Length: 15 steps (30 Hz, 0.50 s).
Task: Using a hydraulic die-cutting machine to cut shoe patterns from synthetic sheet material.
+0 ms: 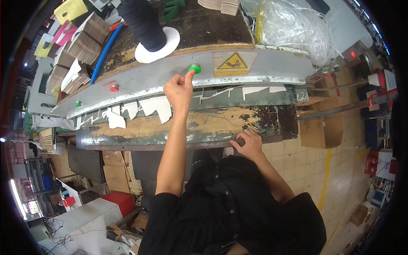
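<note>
My left hand (178, 90) is raised to the grey front panel (144, 74) of a machine. Its fingers are curled in and its thumb presses against a green push button (194, 68). My right hand (250, 142) rests on the near metal edge (204, 144) of the worn wooden bench (212, 121), fingers bent on top and thumb apart along the rim. White cut-out scraps (157, 108) hang in a row below the panel, beyond the bench. A yellow warning sign (233, 61) sits right of the green button.
A red button (114, 88) and a smaller green one (78, 103) are on the panel's left. Above stand a black thread cone (144, 25), a blue rod (106, 53), stacked card pieces (87, 36) and a clear plastic bag (293, 29). A cardboard box (316, 129) stands right.
</note>
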Tool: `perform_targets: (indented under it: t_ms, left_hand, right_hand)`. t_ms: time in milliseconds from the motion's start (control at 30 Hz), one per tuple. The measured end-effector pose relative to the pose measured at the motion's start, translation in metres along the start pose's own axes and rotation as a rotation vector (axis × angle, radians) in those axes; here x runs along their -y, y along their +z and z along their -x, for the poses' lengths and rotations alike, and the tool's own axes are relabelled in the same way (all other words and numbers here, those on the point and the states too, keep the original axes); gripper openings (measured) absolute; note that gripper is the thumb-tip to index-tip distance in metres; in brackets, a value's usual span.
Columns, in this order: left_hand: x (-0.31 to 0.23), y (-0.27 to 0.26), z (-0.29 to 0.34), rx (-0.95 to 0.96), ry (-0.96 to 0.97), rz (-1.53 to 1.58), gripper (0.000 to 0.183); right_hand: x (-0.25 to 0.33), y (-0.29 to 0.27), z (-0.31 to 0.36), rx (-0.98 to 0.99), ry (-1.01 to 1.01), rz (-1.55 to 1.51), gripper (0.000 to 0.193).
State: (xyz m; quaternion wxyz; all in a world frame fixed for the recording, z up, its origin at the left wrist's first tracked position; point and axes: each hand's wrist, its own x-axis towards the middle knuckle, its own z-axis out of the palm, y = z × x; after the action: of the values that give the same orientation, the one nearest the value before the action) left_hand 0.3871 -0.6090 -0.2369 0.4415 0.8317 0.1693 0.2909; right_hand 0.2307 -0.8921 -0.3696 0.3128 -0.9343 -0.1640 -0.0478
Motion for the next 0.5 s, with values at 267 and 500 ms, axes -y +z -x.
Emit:
perform_targets:
  t_ms: [267,500]
  left_hand:
    - [0.058,-0.053,0.137,0.632,-0.032,-0.008,0.033]
    - [0.055,-0.088,0.207,0.756,0.337,-0.274,0.040]
  right_hand:
    - [0.023,-0.039,0.009,0.003,0.021,-0.091,0.039]
    - [0.023,-0.067,0.025,0.143,0.104,-0.024,0.048]
